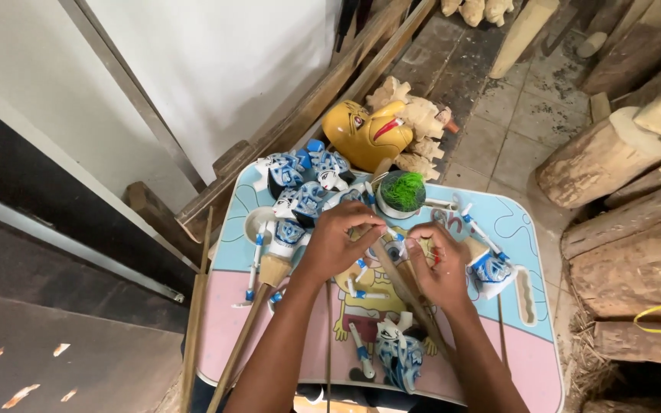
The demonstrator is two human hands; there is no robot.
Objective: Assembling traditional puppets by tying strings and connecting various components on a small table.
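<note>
My left hand (338,237) and my right hand (439,264) meet over the middle of a small pink and blue table (533,356). Both pinch a small blue and white puppet piece (393,246) on a wooden stick (407,294) that slants toward me. What exactly each finger grips is hidden. Blue and white puppet heads (304,180) lie just left of my left hand. A painted puppet body (399,356) lies near the table's front edge. A small bowl with green fibre (402,191) stands just beyond my fingers.
A yellow carved mask (365,134) and unpainted carved wood figures (418,122) lie on the floor past the table. Logs (621,229) are stacked at the right. Wooden planks (307,107) lean along the white wall at the left. Thin sticks (193,321) rest by the table's left side.
</note>
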